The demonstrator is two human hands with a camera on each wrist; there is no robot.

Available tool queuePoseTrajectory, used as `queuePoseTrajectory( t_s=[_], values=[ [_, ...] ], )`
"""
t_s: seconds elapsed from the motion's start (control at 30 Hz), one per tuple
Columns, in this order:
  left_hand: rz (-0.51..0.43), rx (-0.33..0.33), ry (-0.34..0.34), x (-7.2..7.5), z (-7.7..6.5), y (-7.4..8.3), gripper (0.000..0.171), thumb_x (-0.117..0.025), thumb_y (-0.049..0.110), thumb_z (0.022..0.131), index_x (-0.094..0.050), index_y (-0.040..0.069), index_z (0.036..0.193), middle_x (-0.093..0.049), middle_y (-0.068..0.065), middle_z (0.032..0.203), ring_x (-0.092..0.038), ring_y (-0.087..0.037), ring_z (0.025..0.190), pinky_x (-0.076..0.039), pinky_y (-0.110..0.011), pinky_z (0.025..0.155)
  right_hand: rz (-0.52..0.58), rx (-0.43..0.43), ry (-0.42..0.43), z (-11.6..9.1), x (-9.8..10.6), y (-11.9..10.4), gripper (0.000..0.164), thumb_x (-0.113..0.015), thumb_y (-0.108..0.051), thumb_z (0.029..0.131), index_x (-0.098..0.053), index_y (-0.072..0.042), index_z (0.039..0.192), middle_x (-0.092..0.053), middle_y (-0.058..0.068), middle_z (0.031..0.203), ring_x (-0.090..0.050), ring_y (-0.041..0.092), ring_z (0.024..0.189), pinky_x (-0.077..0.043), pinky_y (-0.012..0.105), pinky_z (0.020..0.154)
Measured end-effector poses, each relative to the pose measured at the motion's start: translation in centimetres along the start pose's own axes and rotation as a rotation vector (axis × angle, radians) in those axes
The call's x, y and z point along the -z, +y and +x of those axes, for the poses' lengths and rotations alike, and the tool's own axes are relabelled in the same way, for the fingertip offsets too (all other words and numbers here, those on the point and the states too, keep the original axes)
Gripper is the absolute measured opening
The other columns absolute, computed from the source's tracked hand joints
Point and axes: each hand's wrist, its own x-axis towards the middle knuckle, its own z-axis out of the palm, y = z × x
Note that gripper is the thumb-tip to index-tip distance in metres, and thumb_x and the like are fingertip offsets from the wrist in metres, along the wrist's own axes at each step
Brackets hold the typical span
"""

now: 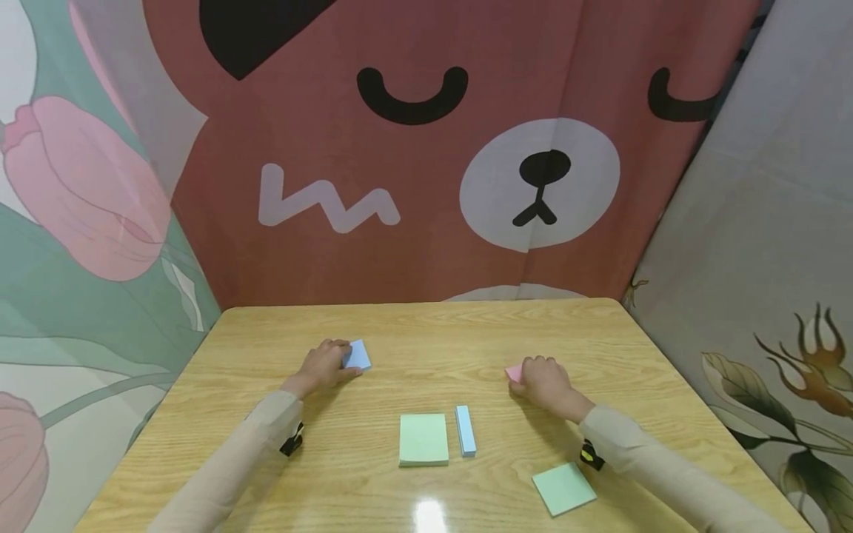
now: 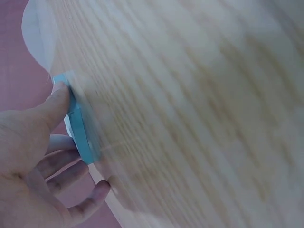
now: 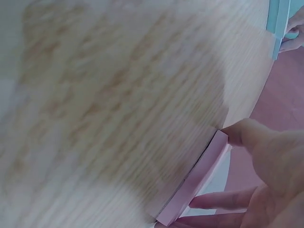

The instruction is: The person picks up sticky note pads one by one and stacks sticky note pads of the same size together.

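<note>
At the back left of the table, my left hand [image 1: 325,364] grips a blue sticky note pad [image 1: 358,355] by its near-left side. In the left wrist view the thumb presses one end of the blue pad [image 2: 81,137], and the fingers curl about its far side. Farther right, my right hand [image 1: 548,385] holds a pink sticky note pad [image 1: 513,373], mostly hidden beneath the fingers in the head view. The right wrist view shows the pink pad [image 3: 192,187] edge-on against the wood, between the thumb at one end and fingers at the other.
A thick pale green sticky note pad [image 1: 423,440] lies mid-table, with a narrow light blue pad [image 1: 466,431] just right of it. Another green pad [image 1: 563,488] sits angled near the right forearm. Printed cloth [image 1: 426,266] hangs behind the wooden table [image 1: 433,333] and at both sides.
</note>
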Motion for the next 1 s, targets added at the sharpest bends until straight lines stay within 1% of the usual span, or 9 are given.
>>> queuePoseTrajectory(
  t_s=[0.13, 0.23, 0.5, 0.63, 0.87, 1.0],
  values=[
    [-0.001, -0.006, -0.004, 0.05, 0.01, 0.09, 0.057, -0.062, 0.039, 0.08, -0.054, -0.002, 0.118, -0.048, -0.017, 0.124, -0.043, -0.036, 0.109, -0.038, -0.054, 0.079, 0.021, -0.008, 0.015, 0.06, -0.17, 0.13, 0.035, -0.066, -0.033, 0.066, -0.049, -0.002, 0.069, -0.043, 0.006, 0.058, -0.042, 0.02, 0.05, -0.036, 0.03, 0.04],
    [0.006, -0.005, -0.007, 0.05, -0.02, 0.06, 0.056, -0.062, 0.039, 0.08, -0.055, -0.001, 0.117, -0.048, -0.017, 0.124, -0.043, -0.036, 0.109, -0.038, -0.054, 0.079, 0.033, 0.003, 0.028, 0.02, -0.3, 0.2, 0.036, -0.067, -0.032, 0.063, -0.049, -0.001, 0.07, -0.042, 0.006, 0.058, -0.042, 0.019, 0.05, -0.036, 0.03, 0.039],
    [0.007, -0.008, -0.006, 0.02, -0.04, -0.04, 0.055, -0.062, 0.04, 0.08, -0.056, 0.0, 0.116, -0.048, -0.017, 0.124, -0.043, -0.036, 0.11, -0.038, -0.055, 0.079, 0.016, 0.055, 0.078, -0.24, -0.3, 0.36, 0.038, -0.069, -0.031, 0.061, -0.05, 0.001, 0.071, -0.041, 0.008, 0.061, -0.041, 0.02, 0.051, -0.037, 0.031, 0.04],
    [0.01, -0.011, -0.003, 0.07, -0.01, -0.01, 0.054, -0.061, 0.041, 0.08, -0.057, 0.0, 0.115, -0.048, -0.016, 0.123, -0.042, -0.036, 0.11, -0.038, -0.055, 0.079, 0.03, 0.067, 0.071, -0.2, -0.4, 0.52, 0.041, -0.069, -0.031, 0.061, -0.051, 0.003, 0.075, -0.042, 0.009, 0.064, -0.041, 0.02, 0.052, -0.038, 0.03, 0.041],
    [0.007, 0.0, -0.007, 0.1, -0.03, -0.07, 0.055, -0.061, 0.041, 0.08, -0.057, 0.0, 0.116, -0.048, -0.016, 0.124, -0.041, -0.036, 0.112, -0.038, -0.055, 0.08, 0.054, 0.083, 0.054, -0.21, -0.61, 0.69, 0.052, -0.071, -0.035, 0.06, -0.052, 0.006, 0.084, -0.044, 0.011, 0.07, -0.043, 0.021, 0.058, -0.04, 0.029, 0.045],
    [0.006, 0.008, -0.015, 0.04, -0.06, -0.11, 0.055, -0.061, 0.04, 0.08, -0.056, 0.0, 0.117, -0.047, -0.017, 0.124, -0.041, -0.036, 0.112, -0.038, -0.056, 0.08, 0.056, 0.106, 0.059, -0.35, -0.84, 0.72, 0.051, -0.07, -0.034, 0.059, -0.052, 0.007, 0.085, -0.045, 0.011, 0.072, -0.043, 0.021, 0.06, -0.04, 0.03, 0.048]
  ],
)
